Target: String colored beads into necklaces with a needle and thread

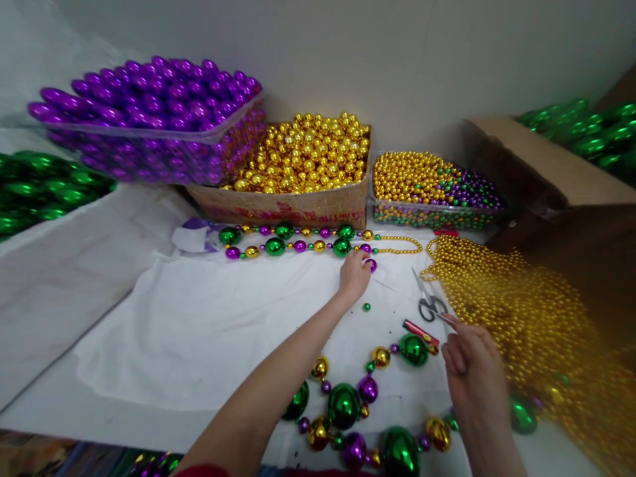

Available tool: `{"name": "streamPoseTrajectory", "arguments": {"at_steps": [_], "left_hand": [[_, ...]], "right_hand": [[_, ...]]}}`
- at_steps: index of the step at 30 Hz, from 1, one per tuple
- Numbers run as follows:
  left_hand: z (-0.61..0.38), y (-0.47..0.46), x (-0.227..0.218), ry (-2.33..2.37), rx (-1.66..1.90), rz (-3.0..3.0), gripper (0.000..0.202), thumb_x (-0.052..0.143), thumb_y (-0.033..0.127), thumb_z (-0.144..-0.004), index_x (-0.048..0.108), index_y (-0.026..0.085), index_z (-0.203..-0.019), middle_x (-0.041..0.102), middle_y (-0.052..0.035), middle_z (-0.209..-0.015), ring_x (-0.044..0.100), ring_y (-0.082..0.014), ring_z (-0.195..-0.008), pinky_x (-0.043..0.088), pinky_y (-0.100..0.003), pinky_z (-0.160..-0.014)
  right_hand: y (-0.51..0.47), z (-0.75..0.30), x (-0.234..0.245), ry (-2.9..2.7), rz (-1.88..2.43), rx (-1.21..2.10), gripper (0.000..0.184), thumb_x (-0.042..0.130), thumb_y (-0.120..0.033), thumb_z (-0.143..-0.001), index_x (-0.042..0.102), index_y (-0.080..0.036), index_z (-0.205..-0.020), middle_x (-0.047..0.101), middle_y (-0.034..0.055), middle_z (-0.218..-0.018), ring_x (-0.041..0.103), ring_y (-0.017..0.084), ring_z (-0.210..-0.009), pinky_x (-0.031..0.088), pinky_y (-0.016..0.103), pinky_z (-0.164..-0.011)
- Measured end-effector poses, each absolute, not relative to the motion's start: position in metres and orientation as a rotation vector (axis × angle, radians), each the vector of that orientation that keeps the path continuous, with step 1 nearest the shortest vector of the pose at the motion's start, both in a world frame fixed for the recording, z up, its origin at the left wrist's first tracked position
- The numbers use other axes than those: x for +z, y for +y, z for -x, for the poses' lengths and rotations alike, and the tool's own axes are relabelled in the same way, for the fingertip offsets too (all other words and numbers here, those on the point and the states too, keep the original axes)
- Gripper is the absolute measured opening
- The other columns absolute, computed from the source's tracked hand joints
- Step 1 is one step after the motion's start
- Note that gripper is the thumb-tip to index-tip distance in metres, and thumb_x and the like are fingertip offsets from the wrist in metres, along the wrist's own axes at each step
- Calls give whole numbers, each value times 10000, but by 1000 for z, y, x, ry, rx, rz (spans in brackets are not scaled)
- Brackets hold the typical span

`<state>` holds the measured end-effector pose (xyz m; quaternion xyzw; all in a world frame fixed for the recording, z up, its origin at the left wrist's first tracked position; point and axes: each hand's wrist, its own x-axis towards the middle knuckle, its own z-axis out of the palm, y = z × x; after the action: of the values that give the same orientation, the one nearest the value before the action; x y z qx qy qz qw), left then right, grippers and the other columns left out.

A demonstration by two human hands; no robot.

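Observation:
My left hand (354,275) reaches to the far middle of the white cloth, its fingertips closed on a purple bead (372,265). At the lower right, my right hand (474,368) pinches a thin needle-like strand (385,285) that runs toward the left hand; whether it is wire or thread I cannot tell. Just beyond the left hand lies a strung bead necklace (299,246) of green, purple and gold beads. A loose green bead (366,307) rests between the hands. Close to the right fingers are scissors (428,303) and a red lighter-like stick (420,330).
Along the back stand a tub of purple beads (213,136), a cardboard box of gold beads (278,207) and a tub of small mixed beads (437,207). Gold bead strands (527,305) pile up on the right. A large-bead strand (344,405) curves along the front.

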<state>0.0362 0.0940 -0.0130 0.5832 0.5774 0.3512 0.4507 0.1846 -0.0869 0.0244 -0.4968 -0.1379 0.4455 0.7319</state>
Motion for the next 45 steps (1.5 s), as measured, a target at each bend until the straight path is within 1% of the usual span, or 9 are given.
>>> {"name": "streamPoseTrajectory", "arguments": {"at_steps": [2,5,8,11,17,24,30,37,45], "left_hand": [[-41,105,-18,1434,865,-1478,165,628,93,-720,634,182,-859,562,-77,-1109,482,-251,-1134,361,-388,-987],[-45,110,-20,1401,828,-1473,191,675,69,-668,631,177,-819,587,-69,-1032,505,-257,-1105,385,-383,-971],[-36,99,-14,1333,777,-1395,193,691,149,-702,627,175,-883,614,-50,-914,600,-222,-917,488,-358,-817],[-15,68,-2,1208,726,-1268,266,622,271,-797,603,180,-1047,626,-53,-897,644,-176,-736,531,-329,-659],[14,-6,4,963,857,-819,488,739,173,-657,605,180,-1126,626,-49,-963,618,-135,-787,538,-288,-720],[12,-25,-6,1102,968,-904,496,728,161,-650,600,142,-1129,664,-23,-818,582,-118,-701,525,-248,-653],[14,-28,-7,1076,1000,-893,465,723,180,-668,583,145,-1110,667,-27,-847,592,-128,-729,542,-265,-661],[14,-28,-10,1067,1022,-902,455,731,174,-653,584,156,-1084,659,-16,-822,589,-126,-720,546,-262,-656],[15,-28,-12,1063,1025,-927,465,741,185,-651,585,157,-1088,656,-16,-824,574,-121,-712,550,-263,-651]], "right_hand": [[-87,-179,24,-341,1108,963,171,705,-214,-730,561,-155,-659,662,3,-716,281,8,-393,178,161,-361],[-88,-174,25,-406,1149,885,186,696,-237,-744,549,-146,-674,703,45,-827,301,7,-399,189,175,-382],[-92,-173,31,-464,1215,727,187,684,-248,-768,543,-146,-700,709,60,-879,317,16,-414,215,189,-399],[-99,-173,40,-547,1304,579,158,674,-245,-786,557,-150,-738,702,64,-893,361,41,-447,248,200,-405],[-109,-160,59,-792,1438,323,30,623,-164,-826,596,-155,-816,665,43,-851,530,112,-638,387,232,-542],[-117,-142,70,-1136,1299,194,83,586,-92,-836,616,-162,-869,659,54,-875,616,173,-831,466,301,-736],[-125,-141,78,-1414,1354,98,180,539,-33,-849,612,-185,-910,653,39,-901,613,147,-822,468,262,-707],[-124,-140,86,-1558,1348,26,180,535,-37,-851,589,-177,-950,652,48,-911,614,135,-774,465,238,-627],[-125,-136,81,-1577,1286,120,231,545,0,-828,558,-175,-978,654,54,-955,629,125,-833,477,226,-665]]}}
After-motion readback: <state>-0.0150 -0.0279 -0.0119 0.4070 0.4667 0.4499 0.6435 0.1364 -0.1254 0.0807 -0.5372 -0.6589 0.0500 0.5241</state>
